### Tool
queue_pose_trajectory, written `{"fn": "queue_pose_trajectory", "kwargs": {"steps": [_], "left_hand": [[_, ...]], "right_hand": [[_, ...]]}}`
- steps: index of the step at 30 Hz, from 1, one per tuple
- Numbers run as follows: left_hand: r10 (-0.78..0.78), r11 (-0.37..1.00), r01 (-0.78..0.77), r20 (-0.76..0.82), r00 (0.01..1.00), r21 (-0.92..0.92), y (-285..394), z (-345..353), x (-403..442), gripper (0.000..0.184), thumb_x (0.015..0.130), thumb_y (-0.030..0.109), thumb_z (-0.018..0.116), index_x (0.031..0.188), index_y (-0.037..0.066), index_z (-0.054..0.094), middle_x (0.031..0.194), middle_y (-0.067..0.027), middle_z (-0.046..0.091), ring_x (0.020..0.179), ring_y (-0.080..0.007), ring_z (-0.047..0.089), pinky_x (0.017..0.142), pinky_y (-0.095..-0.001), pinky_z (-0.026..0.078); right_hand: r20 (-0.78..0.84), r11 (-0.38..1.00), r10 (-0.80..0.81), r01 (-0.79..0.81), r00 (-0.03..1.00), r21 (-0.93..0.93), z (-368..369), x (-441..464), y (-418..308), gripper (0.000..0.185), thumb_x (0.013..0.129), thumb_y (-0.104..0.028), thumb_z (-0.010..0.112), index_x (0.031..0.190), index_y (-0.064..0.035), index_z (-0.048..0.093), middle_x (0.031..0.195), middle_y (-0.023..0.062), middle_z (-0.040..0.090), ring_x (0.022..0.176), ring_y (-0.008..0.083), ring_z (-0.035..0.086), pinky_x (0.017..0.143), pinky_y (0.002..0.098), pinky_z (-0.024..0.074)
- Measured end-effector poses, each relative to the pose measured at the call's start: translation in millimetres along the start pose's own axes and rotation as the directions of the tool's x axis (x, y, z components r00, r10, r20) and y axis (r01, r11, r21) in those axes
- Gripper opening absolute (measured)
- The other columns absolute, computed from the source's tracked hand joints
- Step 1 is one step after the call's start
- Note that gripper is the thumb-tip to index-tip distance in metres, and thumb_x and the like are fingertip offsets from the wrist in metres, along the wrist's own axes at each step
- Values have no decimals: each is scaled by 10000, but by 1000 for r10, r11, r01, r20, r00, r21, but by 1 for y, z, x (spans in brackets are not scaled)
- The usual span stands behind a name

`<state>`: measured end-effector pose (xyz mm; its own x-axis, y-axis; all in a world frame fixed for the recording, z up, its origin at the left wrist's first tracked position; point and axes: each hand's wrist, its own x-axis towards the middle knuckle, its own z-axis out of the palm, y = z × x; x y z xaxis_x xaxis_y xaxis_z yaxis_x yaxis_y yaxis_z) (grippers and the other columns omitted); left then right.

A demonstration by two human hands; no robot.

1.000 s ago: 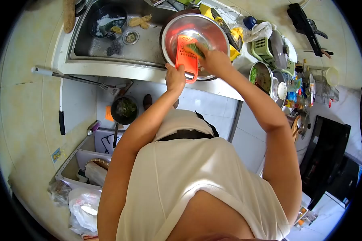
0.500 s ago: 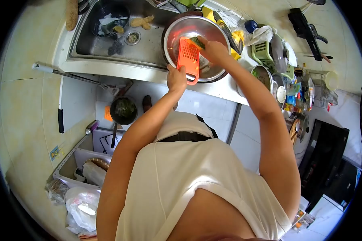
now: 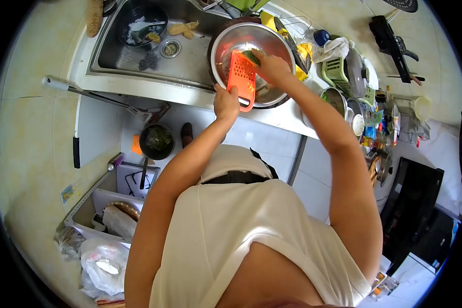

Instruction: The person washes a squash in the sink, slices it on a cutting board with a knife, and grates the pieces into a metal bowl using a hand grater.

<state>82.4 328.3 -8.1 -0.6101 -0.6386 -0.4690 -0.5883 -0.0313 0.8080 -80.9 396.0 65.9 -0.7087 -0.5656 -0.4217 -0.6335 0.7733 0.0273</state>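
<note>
My left hand is closed around the handle end of an orange-red flat grater. The grater slants into a wide steel bowl, its handle sticking out over the near rim. In my right hand is a piece of green-skinned squash, held against the upper part of the grater. My fingers hide part of the piece. Small yellow-orange bits lie on the grater and inside the bowl.
Left of the bowl is a steel sink with a dark basin and some tan peel-like pieces. To the right stand a green dish rack and several pots. A pan is below the counter.
My right hand and the squash have shifted slightly down along the grater. The grater has moved a little with my left hand, and both hands keep their hold.
</note>
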Motion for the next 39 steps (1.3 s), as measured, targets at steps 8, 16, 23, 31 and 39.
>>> {"fn": "queue_pose_trajectory", "kwargs": {"steps": [8,16,23,31,39], "left_hand": [[-77,996,79,57,995,-43,10,-5,-6,645,872,344,526,1263,-135,344,1091,-392,566,1026,-521,560,938,-491,424],[-23,1000,23,-18,1000,4,4,5,-5,602,877,349,505,1213,-130,361,1022,-369,590,967,-506,581,866,-520,452],[-77,996,78,24,997,-47,12,-4,-10,651,879,371,520,1247,-142,365,1111,-395,554,1051,-519,547,938,-501,417],[-37,999,36,-19,999,-18,4,4,-5,594,873,356,521,1194,-124,385,1031,-382,582,974,-518,574,883,-521,439],[-5,999,6,-26,1000,42,1,4,-4,610,872,347,502,1224,-128,354,970,-359,611,911,-501,606,830,-537,468]], "right_hand": [[129,994,-86,93,988,-53,-32,-44,-5,588,846,-380,603,1400,-256,450,1036,178,681,944,344,668,817,461,528],[167,973,-206,220,964,-68,-53,-79,0,555,859,-381,612,1367,-204,473,947,173,691,888,360,665,786,463,523],[37,1000,3,-3,999,5,-3,-5,10,526,868,-359,577,1357,-191,481,952,183,687,866,343,676,765,465,532],[170,978,-159,178,972,-104,-51,-97,-9,586,842,-474,593,1372,-247,488,986,171,689,899,312,682,758,453,542],[-38,985,-164,162,986,-55,-2,-7,26,521,824,-537,607,1284,-293,580,881,124,700,819,321,683,722,442,545]]}}
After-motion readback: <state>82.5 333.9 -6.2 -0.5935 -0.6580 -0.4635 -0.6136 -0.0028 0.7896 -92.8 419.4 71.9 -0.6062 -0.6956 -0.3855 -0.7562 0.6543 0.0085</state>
